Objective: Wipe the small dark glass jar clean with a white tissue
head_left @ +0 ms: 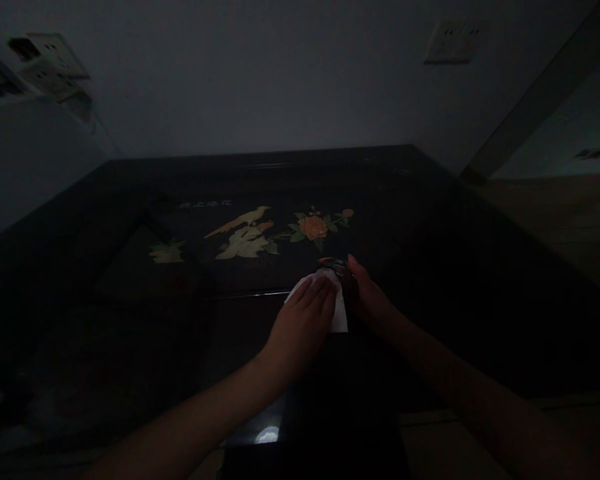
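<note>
Tissue (341,319) lies under the outstretched left hand (305,315), against a dark shiny object (348,281) grasped by the right hand (373,298) over the bench (385,207).

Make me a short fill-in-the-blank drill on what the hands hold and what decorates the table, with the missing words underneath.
The left hand lies on a wipe whose color is ____.
The right hand holds a shiny object at the wipe's ____ side, as the picture shows it.
On the dark tabletop, a design shows a long-tailed bird and, to the right of it, a large orange ____ with green leaves.

Missing words: white; right; flower
</note>
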Motion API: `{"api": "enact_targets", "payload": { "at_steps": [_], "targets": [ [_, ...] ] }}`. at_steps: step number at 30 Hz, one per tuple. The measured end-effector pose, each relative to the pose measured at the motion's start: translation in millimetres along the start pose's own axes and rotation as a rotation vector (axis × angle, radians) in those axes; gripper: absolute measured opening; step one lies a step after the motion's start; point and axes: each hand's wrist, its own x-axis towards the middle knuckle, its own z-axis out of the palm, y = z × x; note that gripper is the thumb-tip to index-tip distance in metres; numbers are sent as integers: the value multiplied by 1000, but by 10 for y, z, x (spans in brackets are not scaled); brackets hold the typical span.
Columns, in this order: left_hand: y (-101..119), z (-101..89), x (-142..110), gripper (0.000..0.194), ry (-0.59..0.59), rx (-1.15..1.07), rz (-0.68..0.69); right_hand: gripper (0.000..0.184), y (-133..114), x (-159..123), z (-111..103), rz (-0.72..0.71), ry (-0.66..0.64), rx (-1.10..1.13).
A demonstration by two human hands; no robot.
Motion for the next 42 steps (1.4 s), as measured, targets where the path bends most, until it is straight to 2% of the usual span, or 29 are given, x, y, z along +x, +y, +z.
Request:
{"api": "enact_targets", "payload": {
  "at_steps": [5,10,15,18,21,25,27,32,38,42],
  "targets": [
    [3,-79,19,41,-25,-138,6,48,-37,-45,25,39,2,-31],
    [-33,-144,1,38,-29,-430,-60,47,-63,-75,38,66,54,-76],
    [-37,-155,4,27,-13,-757,-110,47,-115,-94,48,89,89,-115],
    [-21,-139,5,23,-12,-843,-146,50,-126,-91,44,100,67,-96],
    [-14,-115,-6,28,-6,-772,-109,53,-132,-85,42,112,52,-74],
    [-30,-91,-23,45,-15,-455,32,58,-157,-77,40,178,13,-30],
    [-41,-90,-23,45,18,-317,74,61,-163,-65,29,198,0,-13],
    [-50,-113,-11,36,109,-187,20,66,-132,-19,-29,189,-55,28],
    [-27,-104,-22,36,61,-74,-12,67,-83,1,-77,191,-190,2],
    [-11,-110,-25,34,46,-31,-15,59,-4,16,-107,153,-197,-44]
  ]
}}
